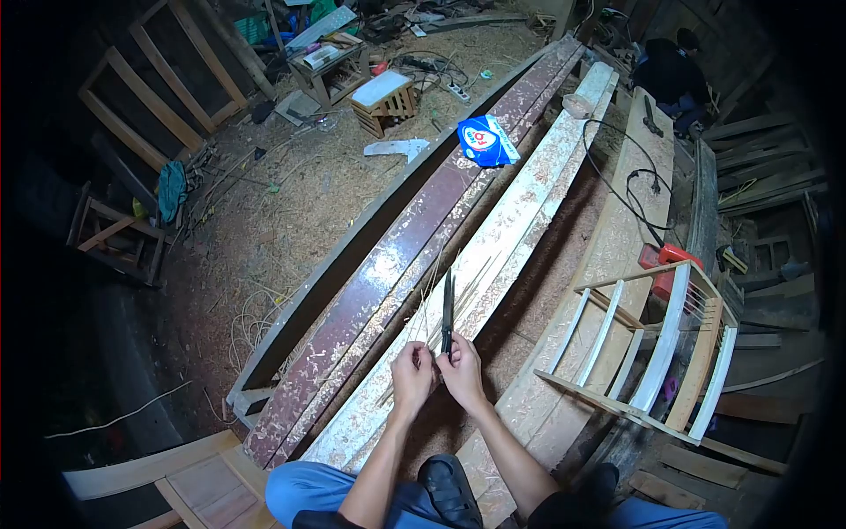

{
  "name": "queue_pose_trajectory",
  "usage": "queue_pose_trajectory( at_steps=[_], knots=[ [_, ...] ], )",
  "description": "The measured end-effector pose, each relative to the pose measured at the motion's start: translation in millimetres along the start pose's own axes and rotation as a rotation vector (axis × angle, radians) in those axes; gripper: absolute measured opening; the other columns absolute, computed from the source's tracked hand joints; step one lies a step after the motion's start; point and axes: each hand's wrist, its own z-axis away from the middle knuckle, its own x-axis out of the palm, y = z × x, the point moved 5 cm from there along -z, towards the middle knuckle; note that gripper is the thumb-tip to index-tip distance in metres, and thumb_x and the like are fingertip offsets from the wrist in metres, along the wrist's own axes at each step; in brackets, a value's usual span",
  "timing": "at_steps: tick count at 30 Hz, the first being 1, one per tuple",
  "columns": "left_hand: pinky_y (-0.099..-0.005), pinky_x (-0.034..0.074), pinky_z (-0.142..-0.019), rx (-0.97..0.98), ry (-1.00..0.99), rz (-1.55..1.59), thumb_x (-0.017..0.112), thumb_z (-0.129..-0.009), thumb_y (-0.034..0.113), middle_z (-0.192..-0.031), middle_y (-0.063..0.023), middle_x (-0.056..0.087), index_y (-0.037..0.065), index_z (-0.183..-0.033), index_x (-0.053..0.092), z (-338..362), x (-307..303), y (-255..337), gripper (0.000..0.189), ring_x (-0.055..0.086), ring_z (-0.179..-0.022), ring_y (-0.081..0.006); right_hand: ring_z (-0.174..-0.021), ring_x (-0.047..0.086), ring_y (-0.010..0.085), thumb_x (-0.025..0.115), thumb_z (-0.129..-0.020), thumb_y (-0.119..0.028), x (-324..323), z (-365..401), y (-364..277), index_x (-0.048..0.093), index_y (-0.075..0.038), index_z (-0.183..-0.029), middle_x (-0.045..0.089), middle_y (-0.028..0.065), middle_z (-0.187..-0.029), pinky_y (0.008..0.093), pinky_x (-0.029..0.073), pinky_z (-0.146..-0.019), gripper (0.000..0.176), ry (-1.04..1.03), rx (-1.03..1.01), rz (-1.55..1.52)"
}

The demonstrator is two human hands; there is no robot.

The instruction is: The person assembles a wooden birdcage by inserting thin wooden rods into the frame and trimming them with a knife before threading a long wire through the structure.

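My right hand is closed around the black handle of a knife, its dark blade pointing up and away from me. Close beside it, my left hand pinches a thin, light strip that looks like split cane or rattan. More thin strips lie loose under and around the blade. Both hands are above a pale, shaving-strewn plank that runs away from me.
Left of the plank runs a glossy dark-red board with a blue-and-white packet on it. On the right, a slatted wooden frame leans near a red power tool with a black cord. Another person crouches at the far right.
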Motion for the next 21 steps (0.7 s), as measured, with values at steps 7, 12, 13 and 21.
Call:
queue_pose_trajectory(
  at_steps=[7,12,13,21],
  knots=[
    [-0.0414,0.056,-0.069,-0.017,0.001,-0.079,0.062,-0.107,0.017,-0.083,-0.0196,0.076,-0.005,-0.107,0.070,8,6,-18,0.023,0.074,-0.073,-0.0275,-0.089,0.057,0.0179,0.070,-0.090,-0.002,-6,0,25,0.058,0.002,-0.130,0.057,0.0087,-0.100,0.0345,0.051,-0.079,0.041,0.102,-0.126,-0.075],
    [-0.0441,0.055,-0.069,0.021,0.036,-0.146,0.063,-0.105,0.017,-0.083,-0.0220,0.074,-0.003,-0.106,0.070,13,0,-2,0.022,0.074,-0.073,-0.0312,-0.091,0.056,0.0184,0.072,-0.090,-0.007,-9,9,22,0.060,0.001,-0.130,0.058,0.0085,-0.102,0.0348,0.050,-0.082,0.042,0.124,-0.081,-0.121],
    [-0.0449,0.055,-0.068,0.027,0.065,-0.170,0.064,-0.104,0.018,-0.082,-0.0228,0.074,-0.003,-0.106,0.069,16,-4,5,0.021,0.073,-0.072,-0.0324,-0.091,0.056,0.0184,0.072,-0.090,-0.007,-10,13,16,0.060,0.001,-0.130,0.058,0.0085,-0.102,0.0348,0.050,-0.082,0.042,0.118,-0.082,-0.121],
    [-0.0451,0.057,-0.071,0.189,0.051,-0.091,0.064,-0.104,0.011,-0.090,-0.0232,0.073,-0.004,-0.114,0.067,20,-6,36,0.018,0.074,-0.076,-0.0342,-0.068,0.054,0.0073,0.075,-0.103,-0.021,-22,21,-19,0.071,0.003,-0.116,0.060,-0.0044,-0.077,0.0274,0.048,-0.065,0.027,0.066,0.119,-0.509]
  ],
)
